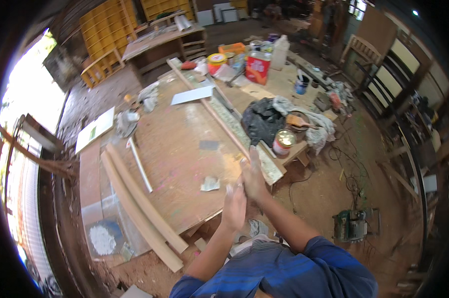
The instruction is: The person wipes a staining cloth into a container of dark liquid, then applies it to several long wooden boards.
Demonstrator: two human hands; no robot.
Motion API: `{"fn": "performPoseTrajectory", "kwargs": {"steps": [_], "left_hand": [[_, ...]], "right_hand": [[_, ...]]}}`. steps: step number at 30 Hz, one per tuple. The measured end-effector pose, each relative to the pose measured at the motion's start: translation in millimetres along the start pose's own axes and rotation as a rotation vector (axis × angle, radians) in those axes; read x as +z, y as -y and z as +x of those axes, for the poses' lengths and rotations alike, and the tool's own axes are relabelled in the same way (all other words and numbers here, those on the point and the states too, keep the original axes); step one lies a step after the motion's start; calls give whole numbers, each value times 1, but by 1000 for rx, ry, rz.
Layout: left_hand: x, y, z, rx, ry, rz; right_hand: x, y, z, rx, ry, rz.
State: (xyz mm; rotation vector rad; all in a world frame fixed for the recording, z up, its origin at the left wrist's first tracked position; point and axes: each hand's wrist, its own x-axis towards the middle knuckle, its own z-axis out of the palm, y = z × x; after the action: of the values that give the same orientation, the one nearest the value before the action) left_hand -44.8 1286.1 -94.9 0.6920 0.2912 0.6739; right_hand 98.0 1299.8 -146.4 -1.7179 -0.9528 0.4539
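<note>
My left hand (234,206) and my right hand (253,176) are close together above the near edge of the wooden worktable (180,134), palms facing each other. Fingers on both are stretched out, slightly blurred, with no object visible in them. Whether the palms touch I cannot tell. Beside my right hand's fingertips runs a long thin wooden strip (222,124). Pale orange dust (230,166) covers the tabletop by my fingers. A crumpled whitish scrap (210,184) lies left of my left hand, and a grey rectangular patch (209,145) is farther off.
Two curved wooden pieces (140,208) and white powder (103,240) are at the left. A black plastic bag (263,120), an open tin (284,141) and a brush (296,120) stand right. Behind is a red can (257,67). A green power tool (350,226) and cables lie on the floor.
</note>
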Motion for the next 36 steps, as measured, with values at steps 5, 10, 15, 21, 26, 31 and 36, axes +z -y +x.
{"fn": "performPoseTrajectory", "kwargs": {"steps": [5, 10, 15, 21, 26, 31, 36], "left_hand": [[40, 22, 22, 171, 43, 289], [14, 97, 73, -7, -146, 120], [174, 129, 1, -284, 263, 277], [223, 223, 70, -97, 175, 699], [256, 279, 105, -252, 161, 396], [294, 310, 71, -608, 684, 401], [329, 393, 176, -462, 413, 473]], "right_hand": [[-80, 30, -8, 104, -227, 387], [-81, 46, -94, -256, -115, 70], [-227, -77, -42, 87, -450, 483], [-275, -79, -96, -83, -305, 811], [-321, -83, -114, -178, -425, 501], [-457, -167, -86, 604, -895, 910], [-439, -187, -68, 141, -717, 555]]}}
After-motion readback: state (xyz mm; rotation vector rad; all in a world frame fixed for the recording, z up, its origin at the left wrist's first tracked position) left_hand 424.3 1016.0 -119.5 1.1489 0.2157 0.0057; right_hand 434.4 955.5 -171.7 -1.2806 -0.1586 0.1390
